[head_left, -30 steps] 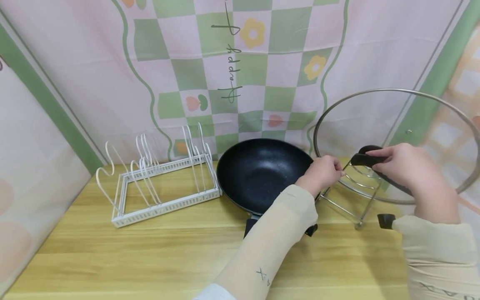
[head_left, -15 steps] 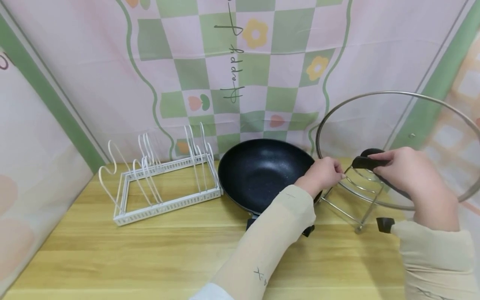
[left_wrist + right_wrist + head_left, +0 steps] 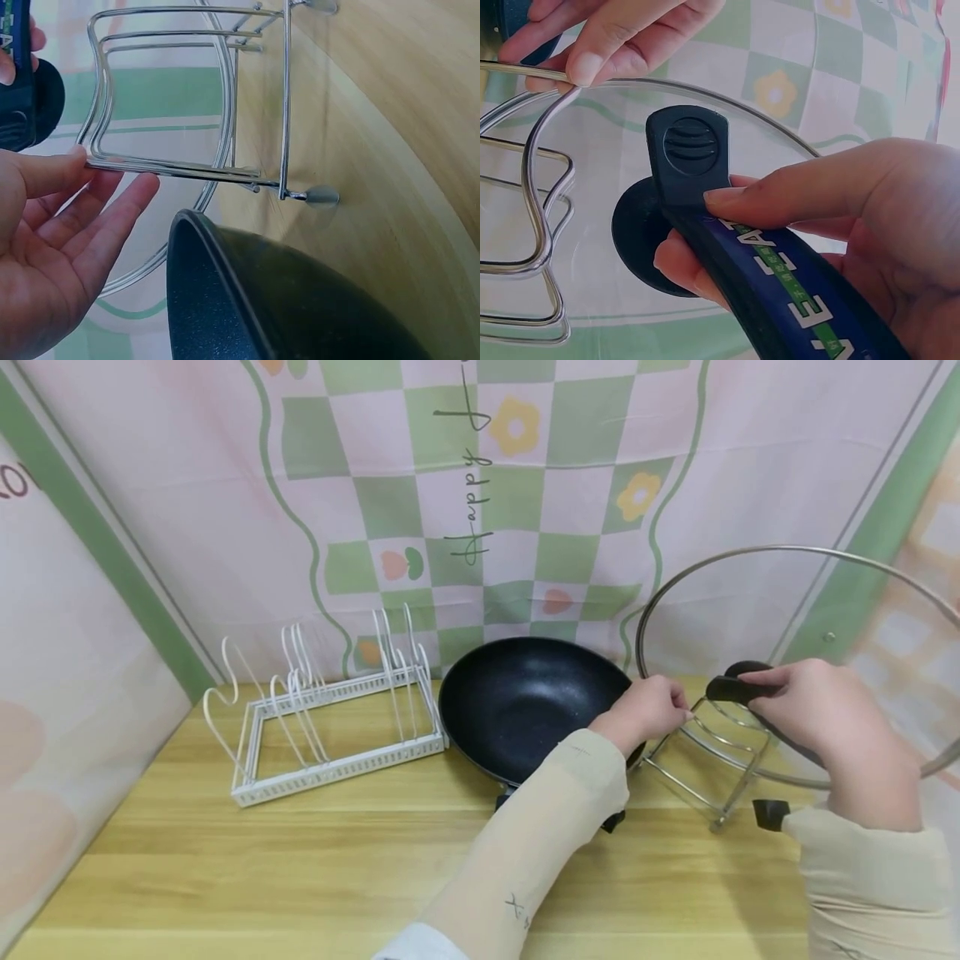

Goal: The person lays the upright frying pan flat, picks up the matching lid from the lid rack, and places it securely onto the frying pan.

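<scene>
My left hand (image 3: 651,712) pinches the top wire of a small silver wire rack (image 3: 286,97) between thumb and fingers. My right hand (image 3: 836,722) grips the black arched handle (image 3: 769,277) of a large glass lid (image 3: 708,610) with a metal rim. The lid stands nearly upright behind the rack's wires. Whether its lower rim rests in the rack, I cannot tell. A black wok (image 3: 525,718) sits on the table left of the rack, its right edge partly covered by my left hand and forearm. My left sleeve partly hides its handle.
A white rack (image 3: 337,772) with upright wire dividers stands left of the wok, close to its rim. All stand on a wood-grain table (image 3: 285,877). A checked, patterned cloth (image 3: 480,485) hangs directly behind.
The head view has turned slightly, shifting the scene a little. On the right, the lid's rim now appears slightly lower. Both hands keep their hold on the rack and lid handle.
</scene>
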Demonstrator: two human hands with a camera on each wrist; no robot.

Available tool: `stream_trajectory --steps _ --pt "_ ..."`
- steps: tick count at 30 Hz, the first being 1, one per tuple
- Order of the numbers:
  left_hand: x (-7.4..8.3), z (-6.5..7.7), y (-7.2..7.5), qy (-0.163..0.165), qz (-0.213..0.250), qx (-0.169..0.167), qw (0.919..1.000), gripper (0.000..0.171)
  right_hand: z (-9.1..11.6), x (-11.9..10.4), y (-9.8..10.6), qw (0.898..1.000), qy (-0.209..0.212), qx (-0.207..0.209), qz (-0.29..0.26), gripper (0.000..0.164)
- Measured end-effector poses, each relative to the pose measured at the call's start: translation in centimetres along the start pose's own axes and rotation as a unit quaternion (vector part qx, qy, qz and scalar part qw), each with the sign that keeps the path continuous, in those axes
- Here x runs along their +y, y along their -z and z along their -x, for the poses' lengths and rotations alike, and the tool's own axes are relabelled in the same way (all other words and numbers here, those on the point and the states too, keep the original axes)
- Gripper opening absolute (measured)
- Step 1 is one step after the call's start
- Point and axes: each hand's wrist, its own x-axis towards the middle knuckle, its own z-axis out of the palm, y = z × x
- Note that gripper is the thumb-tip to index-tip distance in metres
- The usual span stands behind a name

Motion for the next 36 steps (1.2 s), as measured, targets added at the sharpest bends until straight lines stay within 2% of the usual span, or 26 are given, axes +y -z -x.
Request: stream_trajectory --steps 12,26,36 --pt "-0.2 0.3 0.1 -0.012 -0.001 -0.008 0.9999 0.02 0.3 -0.2 -0.1 1.0 0.009 0.006 0.002 0.043" --pt "0.0 0.4 0.2 0.003 -0.008 -0.018 0.9998 0.017 0.9 -0.8 -0.4 1.0 0.015 0.017 0.002 0.041" --pt "0.2 1.2 0.5 0.005 -0.002 -0.028 0.9996 0.019 1.5 -0.9 -0.9 1.0 0.009 0.025 -0.016 0.039"
